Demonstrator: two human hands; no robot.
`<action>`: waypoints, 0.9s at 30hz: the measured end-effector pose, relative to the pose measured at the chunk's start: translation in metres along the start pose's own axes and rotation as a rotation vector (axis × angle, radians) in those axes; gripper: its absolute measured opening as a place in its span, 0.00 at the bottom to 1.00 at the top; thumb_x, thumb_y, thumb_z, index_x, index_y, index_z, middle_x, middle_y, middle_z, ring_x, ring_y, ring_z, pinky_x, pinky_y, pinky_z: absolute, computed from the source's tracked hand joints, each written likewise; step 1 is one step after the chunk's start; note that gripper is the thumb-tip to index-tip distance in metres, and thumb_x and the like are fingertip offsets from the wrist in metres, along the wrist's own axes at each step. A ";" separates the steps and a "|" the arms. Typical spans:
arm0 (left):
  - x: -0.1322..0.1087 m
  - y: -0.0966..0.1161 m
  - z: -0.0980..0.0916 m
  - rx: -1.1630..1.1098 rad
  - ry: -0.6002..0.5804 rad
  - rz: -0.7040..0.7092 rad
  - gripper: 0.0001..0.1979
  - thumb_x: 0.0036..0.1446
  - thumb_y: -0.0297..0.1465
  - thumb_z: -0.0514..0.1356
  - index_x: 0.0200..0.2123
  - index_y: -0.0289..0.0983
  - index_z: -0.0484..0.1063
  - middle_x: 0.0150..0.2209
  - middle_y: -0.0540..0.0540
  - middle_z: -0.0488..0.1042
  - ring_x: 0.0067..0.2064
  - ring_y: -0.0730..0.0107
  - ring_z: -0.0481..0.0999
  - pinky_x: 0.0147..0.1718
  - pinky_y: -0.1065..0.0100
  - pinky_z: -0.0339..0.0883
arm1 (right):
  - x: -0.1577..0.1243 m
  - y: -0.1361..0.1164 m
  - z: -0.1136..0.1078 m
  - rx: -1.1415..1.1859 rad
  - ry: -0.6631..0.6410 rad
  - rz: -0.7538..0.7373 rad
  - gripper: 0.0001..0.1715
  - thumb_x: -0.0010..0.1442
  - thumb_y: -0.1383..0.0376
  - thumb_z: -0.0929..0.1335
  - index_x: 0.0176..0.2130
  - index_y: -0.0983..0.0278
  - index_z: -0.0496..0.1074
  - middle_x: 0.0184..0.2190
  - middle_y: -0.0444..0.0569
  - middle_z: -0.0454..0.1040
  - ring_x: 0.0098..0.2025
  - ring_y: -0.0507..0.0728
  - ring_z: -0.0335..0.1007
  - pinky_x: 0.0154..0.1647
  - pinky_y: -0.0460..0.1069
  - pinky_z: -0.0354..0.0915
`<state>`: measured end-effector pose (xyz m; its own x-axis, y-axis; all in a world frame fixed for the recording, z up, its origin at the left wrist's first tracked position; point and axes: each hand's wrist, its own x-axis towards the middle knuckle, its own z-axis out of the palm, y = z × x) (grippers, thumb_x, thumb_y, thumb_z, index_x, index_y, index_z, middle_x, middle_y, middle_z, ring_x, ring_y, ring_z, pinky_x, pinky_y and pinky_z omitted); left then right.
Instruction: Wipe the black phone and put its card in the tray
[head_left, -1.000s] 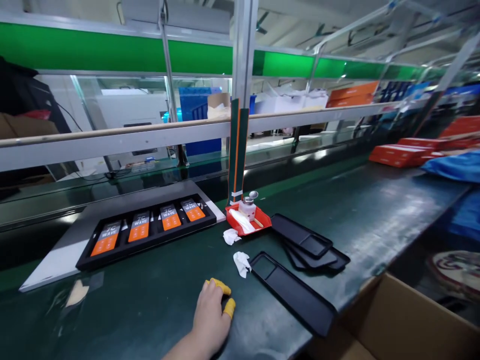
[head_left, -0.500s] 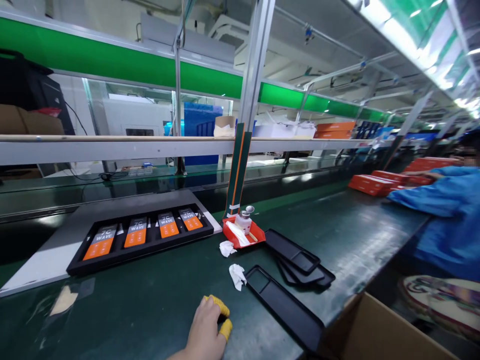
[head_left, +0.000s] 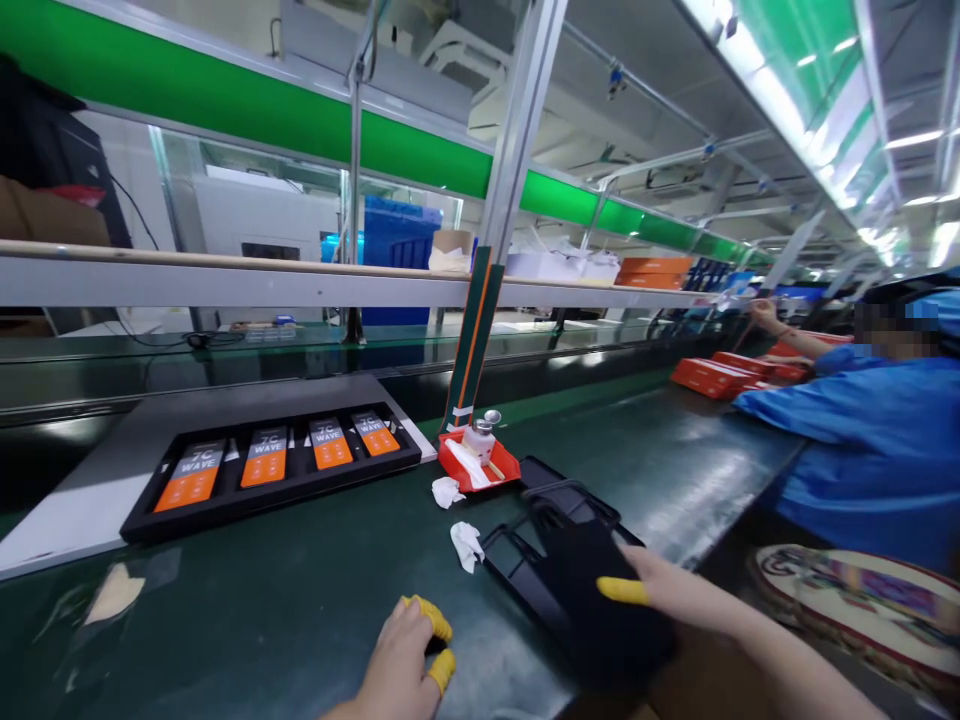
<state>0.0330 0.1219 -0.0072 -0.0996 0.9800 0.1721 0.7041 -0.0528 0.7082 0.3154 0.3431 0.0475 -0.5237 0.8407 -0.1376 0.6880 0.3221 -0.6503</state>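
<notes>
My right hand [head_left: 660,580], with a yellow finger cot on the thumb, comes in from the right and grips a black plastic tray [head_left: 592,590]. That tray is blurred by motion and lies over the other black trays [head_left: 514,550], hiding much of them. My left hand [head_left: 405,655], with yellow cots on its thumb and a finger, hovers at the bench's near edge. Its fingers are curled, with a gap between thumb and fingertips; the dark patch inside looks like shadow. Crumpled white tissues [head_left: 467,546] lie ahead of it.
A red dish [head_left: 499,472] holds a pump bottle [head_left: 478,440]. At left, a black frame [head_left: 277,503] holds several orange-and-grey "7C WAVE" packs [head_left: 264,458]. A metal post [head_left: 517,120] rises behind. A co-worker in blue [head_left: 877,430] sits right, near red boxes [head_left: 712,378].
My right hand has come into view and taken hold of a black tray. My left hand has barely moved. The co-worker has raised an arm. The view has shifted slightly.
</notes>
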 end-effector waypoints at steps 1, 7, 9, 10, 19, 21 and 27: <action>-0.001 -0.001 0.002 0.009 0.000 0.003 0.10 0.49 0.26 0.55 0.36 0.36 0.71 0.39 0.41 0.73 0.45 0.60 0.71 0.55 0.49 0.55 | 0.006 -0.005 0.005 -0.035 -0.006 -0.014 0.35 0.41 0.55 0.71 0.46 0.69 0.71 0.45 0.58 0.72 0.46 0.65 0.69 0.47 0.54 0.67; -0.005 -0.002 0.009 0.064 -0.044 -0.032 0.13 0.46 0.25 0.57 0.38 0.33 0.72 0.43 0.37 0.72 0.48 0.54 0.68 0.51 0.51 0.60 | 0.008 -0.013 0.036 -0.234 0.066 -0.060 0.48 0.45 0.53 0.64 0.58 0.80 0.54 0.60 0.67 0.53 0.62 0.65 0.48 0.63 0.56 0.46; -0.006 0.002 0.008 0.064 -0.033 -0.037 0.13 0.46 0.25 0.57 0.38 0.32 0.72 0.43 0.37 0.71 0.48 0.54 0.67 0.50 0.53 0.61 | -0.002 -0.014 0.044 -0.318 0.071 -0.066 0.50 0.46 0.51 0.64 0.58 0.81 0.52 0.60 0.67 0.52 0.62 0.65 0.47 0.63 0.56 0.46; -0.006 0.004 0.007 0.062 -0.035 -0.032 0.13 0.46 0.25 0.58 0.38 0.32 0.73 0.43 0.37 0.71 0.47 0.54 0.67 0.50 0.53 0.61 | -0.006 -0.015 0.049 -0.376 0.073 -0.069 0.51 0.44 0.52 0.65 0.58 0.81 0.53 0.60 0.67 0.52 0.62 0.64 0.47 0.62 0.55 0.47; -0.005 0.005 0.004 0.053 -0.076 -0.021 0.12 0.47 0.24 0.58 0.37 0.32 0.73 0.44 0.38 0.71 0.48 0.54 0.66 0.50 0.54 0.60 | 0.001 -0.030 0.091 -0.661 0.250 0.070 0.49 0.48 0.52 0.64 0.59 0.80 0.52 0.58 0.68 0.55 0.57 0.71 0.56 0.51 0.61 0.60; -0.005 0.002 0.005 0.047 -0.081 -0.018 0.12 0.46 0.25 0.59 0.38 0.33 0.73 0.44 0.39 0.71 0.48 0.55 0.66 0.51 0.54 0.59 | 0.007 -0.030 0.088 -0.690 0.276 0.063 0.48 0.48 0.51 0.64 0.59 0.78 0.54 0.58 0.65 0.57 0.58 0.69 0.55 0.52 0.59 0.60; -0.003 -0.001 0.008 0.081 -0.134 -0.016 0.13 0.47 0.27 0.60 0.39 0.33 0.72 0.45 0.39 0.70 0.49 0.56 0.65 0.51 0.56 0.60 | 0.046 -0.022 0.028 -0.785 0.404 0.060 0.43 0.53 0.52 0.65 0.58 0.77 0.56 0.58 0.66 0.56 0.60 0.66 0.51 0.57 0.56 0.55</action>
<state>0.0379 0.1203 -0.0139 -0.0202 0.9977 0.0642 0.7582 -0.0266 0.6515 0.2615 0.3625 0.0345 -0.3603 0.9075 0.2160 0.9327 0.3537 0.0701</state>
